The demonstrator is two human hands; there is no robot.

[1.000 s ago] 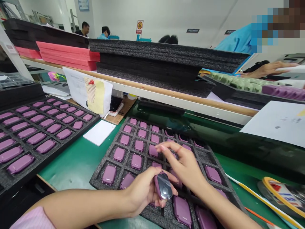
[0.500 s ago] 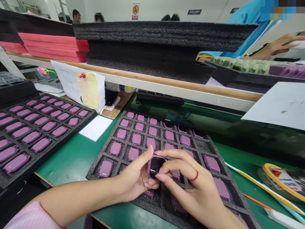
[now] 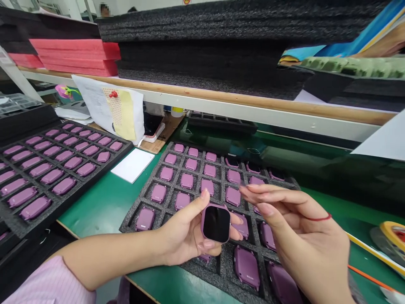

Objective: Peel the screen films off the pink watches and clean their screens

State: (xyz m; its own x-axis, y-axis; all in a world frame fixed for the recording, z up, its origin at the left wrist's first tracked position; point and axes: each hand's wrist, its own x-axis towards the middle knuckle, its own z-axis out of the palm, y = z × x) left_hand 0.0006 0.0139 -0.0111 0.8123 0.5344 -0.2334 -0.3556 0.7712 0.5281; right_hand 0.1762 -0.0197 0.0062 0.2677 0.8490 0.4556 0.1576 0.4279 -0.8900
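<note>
A purple watch case [image 3: 217, 223] with a dark square screen faces up in my left hand [image 3: 186, 230], whose thumb and fingers hold it by the edges. To its right, my right hand [image 3: 300, 228] hovers apart from the watch case, fingers stretched and thumb separate, with nothing visible in it. Beneath both hands lies a black foam tray [image 3: 221, 270] divided into compartments. Purple watch cases [image 3: 247, 267] sit in most of these, many back side up; several at the far right edge show dark screens. My hands cover part of the tray.
Another foam tray [image 3: 123, 147] of purple cases lies at left, beside a white paper pad [image 3: 133, 164]. A shelf [image 3: 221, 95] carrying black foam stacks [image 3: 202, 63] and pink foam [image 3: 76, 55] crosses the back. A yellow tape roll [image 3: 394, 232] rests at right.
My right hand has left the watch case and moved right, its fingers straightening. The screen is now uncovered in my left hand. The camera view has tilted down slightly.
</note>
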